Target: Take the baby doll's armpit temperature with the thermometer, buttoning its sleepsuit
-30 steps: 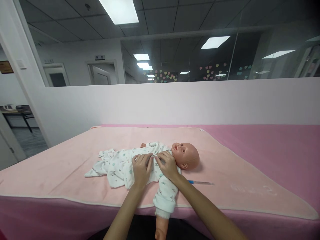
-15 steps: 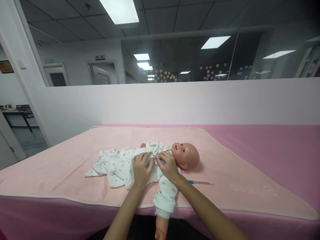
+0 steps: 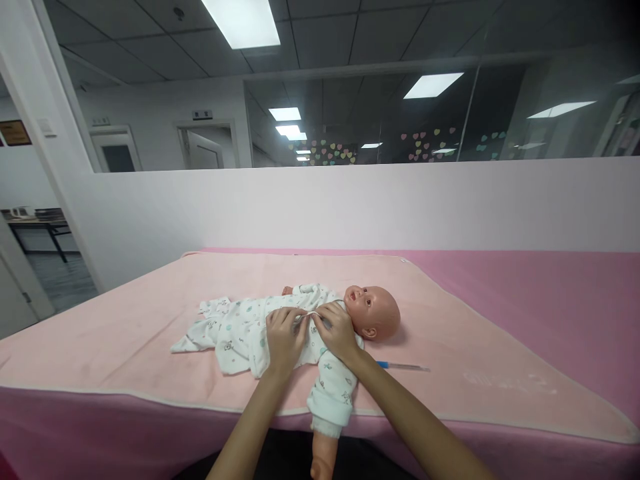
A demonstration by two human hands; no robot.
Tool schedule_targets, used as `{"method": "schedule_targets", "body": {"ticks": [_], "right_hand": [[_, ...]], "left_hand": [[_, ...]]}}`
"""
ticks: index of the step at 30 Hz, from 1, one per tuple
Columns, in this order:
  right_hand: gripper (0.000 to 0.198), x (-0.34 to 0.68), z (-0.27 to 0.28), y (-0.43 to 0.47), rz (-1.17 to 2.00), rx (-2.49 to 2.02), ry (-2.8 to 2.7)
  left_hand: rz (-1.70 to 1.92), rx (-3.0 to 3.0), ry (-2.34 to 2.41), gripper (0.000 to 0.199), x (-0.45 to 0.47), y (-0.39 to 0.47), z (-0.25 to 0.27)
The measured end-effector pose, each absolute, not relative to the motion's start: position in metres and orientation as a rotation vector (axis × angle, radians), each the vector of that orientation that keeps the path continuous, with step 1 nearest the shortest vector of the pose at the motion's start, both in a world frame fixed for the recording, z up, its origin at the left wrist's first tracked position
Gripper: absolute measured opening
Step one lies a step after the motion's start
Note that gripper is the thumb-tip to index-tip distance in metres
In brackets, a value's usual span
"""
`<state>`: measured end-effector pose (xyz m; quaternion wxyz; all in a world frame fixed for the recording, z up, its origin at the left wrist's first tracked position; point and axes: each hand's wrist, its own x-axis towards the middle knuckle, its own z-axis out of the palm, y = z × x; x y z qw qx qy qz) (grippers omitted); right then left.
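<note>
A baby doll point(image 3: 373, 312) lies on its back, its head to the right, dressed in a white printed baby gown point(image 3: 240, 333). Over the doll's chest, my left hand point(image 3: 287, 333) and my right hand point(image 3: 336, 330) face each other with fingertips almost meeting. Both pinch a thin white cloth tie point(image 3: 312, 313), which runs between them. Its ends are hidden under my fingers. One sleeved doll arm point(image 3: 331, 393) stretches toward me past the front edge of the bed.
A peach blanket point(image 3: 120, 320) covers much of the pink bed surface point(image 3: 550, 293). Beside the doll's head lies a slim blue-and-clear stick, perhaps a thermometer or pen point(image 3: 403, 366). Behind stands a white half wall point(image 3: 350, 207) with glass above.
The small loop of the tie between my fingertips has become a short, nearly straight strand. My hands stay over the doll's chest; the whole view has shifted very slightly.
</note>
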<state>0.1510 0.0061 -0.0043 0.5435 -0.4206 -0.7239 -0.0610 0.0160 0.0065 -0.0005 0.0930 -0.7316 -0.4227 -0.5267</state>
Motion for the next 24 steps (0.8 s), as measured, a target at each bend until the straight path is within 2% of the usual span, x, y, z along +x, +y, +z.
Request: {"method": "schedule_targets", "body": {"ticks": [6, 11, 15, 24], "right_hand": [[0.019, 0.151, -0.007, 0.008, -0.141, -0.996, -1.72], [0.021, 0.153, -0.011, 0.009, -0.12, -0.966, -1.694], [0.021, 0.153, -0.012, 0.008, -0.127, -0.953, -1.686], [0.019, 0.153, -0.013, 0.009, -0.128, -0.943, -1.691]], "left_hand": [[-1.599, -2.046, -1.289, 0.012, 0.011, 0.01, 0.0], [-1.651, -1.866, -1.567, 0.016, -0.013, 0.011, 0.0], [-1.613, -2.028, -1.609, 0.021, -0.026, 0.003, -0.001], [-1.46, -2.162, -1.529, 0.013, -0.018, -0.003, -0.004]]}}
